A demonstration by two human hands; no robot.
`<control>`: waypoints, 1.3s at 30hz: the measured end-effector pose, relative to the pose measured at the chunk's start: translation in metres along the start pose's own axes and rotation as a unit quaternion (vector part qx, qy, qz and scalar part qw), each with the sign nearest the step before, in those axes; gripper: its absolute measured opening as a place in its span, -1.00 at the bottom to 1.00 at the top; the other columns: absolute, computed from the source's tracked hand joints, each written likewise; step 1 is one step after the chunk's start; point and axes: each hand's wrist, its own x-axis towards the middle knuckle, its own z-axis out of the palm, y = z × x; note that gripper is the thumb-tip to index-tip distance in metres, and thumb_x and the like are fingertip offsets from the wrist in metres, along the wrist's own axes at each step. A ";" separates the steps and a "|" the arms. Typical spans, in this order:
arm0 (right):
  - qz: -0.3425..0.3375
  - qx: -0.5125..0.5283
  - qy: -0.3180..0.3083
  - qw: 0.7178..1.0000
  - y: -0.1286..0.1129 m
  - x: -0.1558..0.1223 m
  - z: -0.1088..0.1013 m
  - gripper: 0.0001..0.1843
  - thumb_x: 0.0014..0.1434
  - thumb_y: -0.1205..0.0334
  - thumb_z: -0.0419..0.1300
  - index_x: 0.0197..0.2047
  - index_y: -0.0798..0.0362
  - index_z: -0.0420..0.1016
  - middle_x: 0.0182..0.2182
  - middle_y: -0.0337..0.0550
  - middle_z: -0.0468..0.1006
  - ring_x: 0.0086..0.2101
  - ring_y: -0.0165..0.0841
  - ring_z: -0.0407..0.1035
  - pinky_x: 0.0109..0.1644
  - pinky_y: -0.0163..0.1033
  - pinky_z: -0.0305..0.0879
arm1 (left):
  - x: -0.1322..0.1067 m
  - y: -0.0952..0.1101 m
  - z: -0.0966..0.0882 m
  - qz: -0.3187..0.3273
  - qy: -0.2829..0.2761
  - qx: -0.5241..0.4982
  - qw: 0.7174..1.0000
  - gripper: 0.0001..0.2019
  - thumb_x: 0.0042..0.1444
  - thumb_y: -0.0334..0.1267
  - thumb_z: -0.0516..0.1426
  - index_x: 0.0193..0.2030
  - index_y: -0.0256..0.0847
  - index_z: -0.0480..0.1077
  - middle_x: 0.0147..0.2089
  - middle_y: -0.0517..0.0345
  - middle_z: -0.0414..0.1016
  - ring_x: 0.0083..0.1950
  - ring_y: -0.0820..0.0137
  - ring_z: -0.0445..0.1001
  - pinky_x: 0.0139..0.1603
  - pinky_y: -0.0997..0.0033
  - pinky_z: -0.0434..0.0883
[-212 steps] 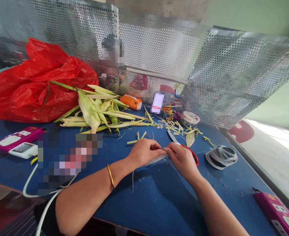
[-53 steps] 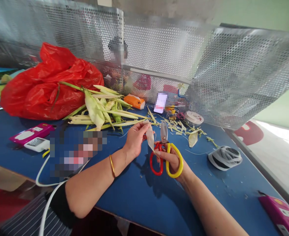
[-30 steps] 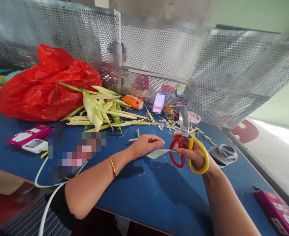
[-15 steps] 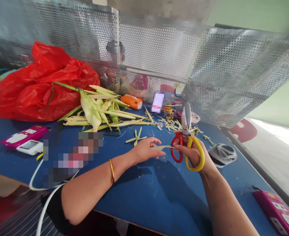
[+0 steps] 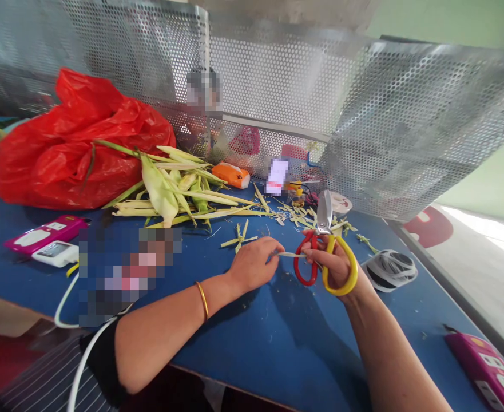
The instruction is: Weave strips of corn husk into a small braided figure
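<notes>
Between my two hands runs a thin pale strip of leaf or husk (image 5: pixel 292 255). My left hand (image 5: pixel 255 262) pinches its left end, thumb against fingers. The strip's other end sits in the fingertips of my right hand (image 5: pixel 335 264), which also holds a pair of scissors (image 5: pixel 324 214) with one red and one yellow handle loop. The scissor blades point up and away, pressed together. Just beyond my left hand lies a small cross-shaped piece of woven pale green strips (image 5: pixel 239 236). Right of my right hand rests a ball of grey and black yarn (image 5: pixel 391 270).
A red plastic bag (image 5: pixel 80 149) and a heap of corn husks (image 5: pixel 161 194) occupy the back left. Husk scraps (image 5: pixel 301 216), an orange tissue pack (image 5: pixel 231 175) and a lit phone (image 5: pixel 276 176) lie near the perforated metal screen (image 5: pixel 273 74). Magenta devices (image 5: pixel 46 234) lie at both sides.
My left hand's fingers, spread apart earlier, have closed on the strip's left end. My right hand still holds the scissors and strip, with the scissors slightly lower.
</notes>
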 end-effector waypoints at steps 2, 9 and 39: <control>0.001 -0.009 0.011 1.000 -0.001 0.001 -0.002 -0.50 -0.20 0.18 0.39 -0.13 0.06 0.45 -0.48 -0.24 0.49 -0.52 -0.39 0.31 -0.43 -0.26 0.27 | 0.002 -0.001 0.000 -0.009 -0.029 -0.059 0.998 -0.81 0.13 -0.29 0.05 -0.26 -0.17 0.51 -0.14 0.10 0.57 -0.14 0.34 0.47 -0.09 0.37 0.33; -0.012 -0.023 0.034 0.999 0.006 0.004 -0.007 -0.50 -0.15 0.21 0.41 -0.09 0.06 0.44 -0.43 -0.22 0.53 -0.43 -0.35 0.38 -0.38 -0.28 0.29 | 0.005 0.000 0.002 -0.225 -0.130 -0.299 0.918 -0.78 0.11 -0.13 0.09 -0.40 -0.24 0.43 -0.54 0.27 0.39 -0.61 0.55 0.21 -0.54 0.49 0.16; 0.003 -0.325 -0.116 0.939 0.007 -0.001 -0.020 -0.48 -0.09 -0.07 0.39 -0.09 0.02 0.52 -0.60 -0.37 0.29 -0.57 -0.44 0.12 -0.53 -0.33 0.05 | 0.016 -0.017 -0.024 -0.145 0.169 0.029 0.974 -0.75 0.18 -0.15 0.09 -0.30 -0.14 0.60 -0.31 0.10 0.63 -0.30 0.35 0.49 -0.30 0.45 0.22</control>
